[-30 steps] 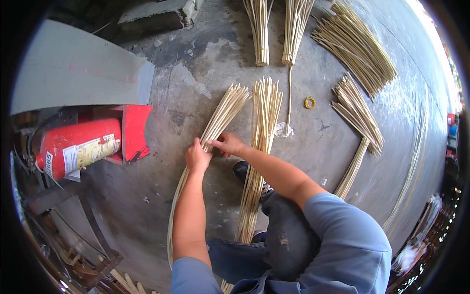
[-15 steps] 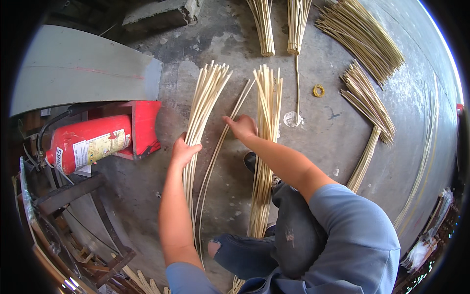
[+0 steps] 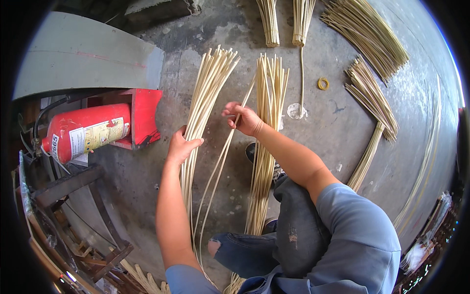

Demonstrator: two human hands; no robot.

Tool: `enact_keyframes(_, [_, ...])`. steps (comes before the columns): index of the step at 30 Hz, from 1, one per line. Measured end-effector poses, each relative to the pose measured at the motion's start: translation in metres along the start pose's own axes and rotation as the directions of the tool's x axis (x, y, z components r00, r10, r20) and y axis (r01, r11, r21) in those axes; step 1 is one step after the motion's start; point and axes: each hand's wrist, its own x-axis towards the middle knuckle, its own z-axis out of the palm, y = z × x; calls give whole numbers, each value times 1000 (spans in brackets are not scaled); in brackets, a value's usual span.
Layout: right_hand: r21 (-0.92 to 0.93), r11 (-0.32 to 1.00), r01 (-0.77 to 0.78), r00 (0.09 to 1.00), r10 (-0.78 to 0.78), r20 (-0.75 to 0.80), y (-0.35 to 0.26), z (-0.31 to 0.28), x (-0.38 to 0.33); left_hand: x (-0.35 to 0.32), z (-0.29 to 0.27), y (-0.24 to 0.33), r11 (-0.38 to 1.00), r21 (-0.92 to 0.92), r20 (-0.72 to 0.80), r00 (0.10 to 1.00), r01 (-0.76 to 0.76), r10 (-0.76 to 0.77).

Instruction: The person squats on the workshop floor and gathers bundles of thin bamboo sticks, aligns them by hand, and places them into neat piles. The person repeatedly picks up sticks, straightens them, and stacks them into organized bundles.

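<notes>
My left hand [image 3: 182, 145] is wrapped round a bundle of pale, thin canes [image 3: 208, 90], whose upper ends fan out. To its right, my right hand [image 3: 243, 119] is closed on a couple of loose canes [image 3: 220, 164]. They pass between its fingers, and some of the fingertips are smeared by motion. These loose canes curve down toward my left forearm, where their lower ends are partly hidden. A second bundle of canes [image 3: 270, 93] lies just right of my right hand, passing under my right forearm and beside my leg.
Further cane bundles [image 3: 364, 36] lie at the far right, with another pair [image 3: 268, 24] at the top. A yellow ring-shaped coil [image 3: 323, 84] rests on the concrete floor [image 3: 318, 132]. At left are a red fire extinguisher [image 3: 100, 127], a grey panel [image 3: 93, 61] and a dark frame [image 3: 68, 186].
My right hand has turned and drawn the loose canes closer to the right-hand bundle, its fingers now curled round them. My left hand keeps its hold on the left bundle.
</notes>
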Motion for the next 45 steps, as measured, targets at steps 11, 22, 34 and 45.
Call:
enact_keyframes(11, [-30,999,-17,987,21,162,-6,6,-1,10,25,-6,997,50,-82,995,-51,55])
enact_keyframes(22, [-110,994,4,998,-10,-58,-3,-4,5,19,31,-11,999,35,-55,998,-41,43])
enact_keyframes(34, [8,999,-33,961,30,275,-2,5,-2,19,32,-10,999,30,-40,999,-24,25])
enact_keyframes(45, [65,998,-19,988,9,153,3,-10,7,20,36,-7,997,79,-42,999,-19,22])
